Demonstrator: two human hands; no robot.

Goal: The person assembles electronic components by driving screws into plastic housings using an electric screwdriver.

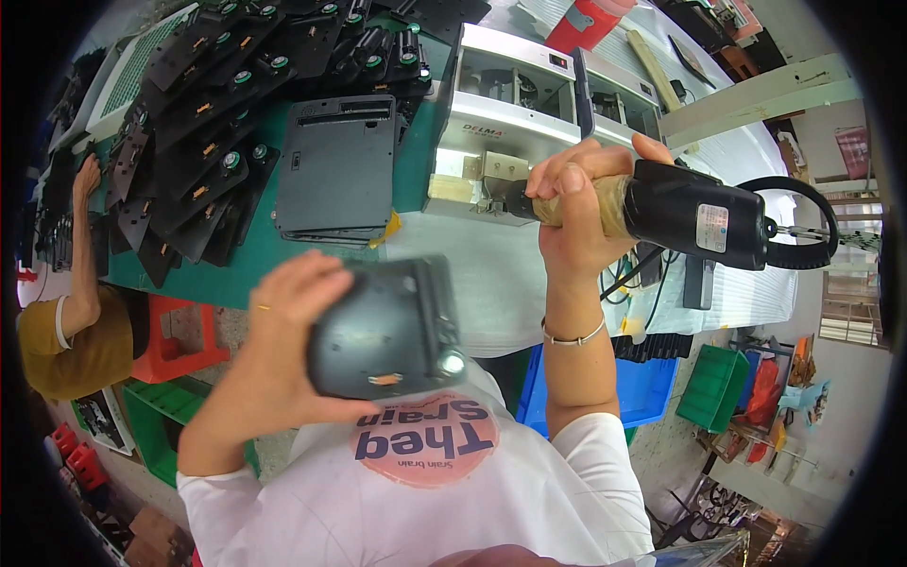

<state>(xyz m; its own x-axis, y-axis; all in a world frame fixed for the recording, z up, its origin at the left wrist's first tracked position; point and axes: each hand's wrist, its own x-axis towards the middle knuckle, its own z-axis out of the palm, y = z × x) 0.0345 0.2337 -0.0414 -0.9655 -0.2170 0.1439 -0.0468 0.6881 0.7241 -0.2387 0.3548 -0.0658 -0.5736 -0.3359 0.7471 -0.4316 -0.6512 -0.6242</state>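
Left hand (283,350) wraps the left side of a dark grey plastic housing (387,331), fingers curled over its top edge, held close to the chest and clear of the bench. Right hand (576,203) closed fully around the tan-wrapped grip of a black electric screwdriver (680,213), raised above the bench; small pale rectangular label on the tool's body, black cable loop (803,227) at its rear end.

Red box-shaped package (590,19) at top centre, lying on white sheeting. Two grey-white machines (529,94) side by side, the left one with a dark strip label on its front.

Green bench mat (416,161) carries a flat dark panel (335,170) and overlapping rows of black plates (217,104). Another person's arm (85,246) reaches to the plates at far left. Below: orange stool (179,340), blue bin (652,387), green bin (713,383).
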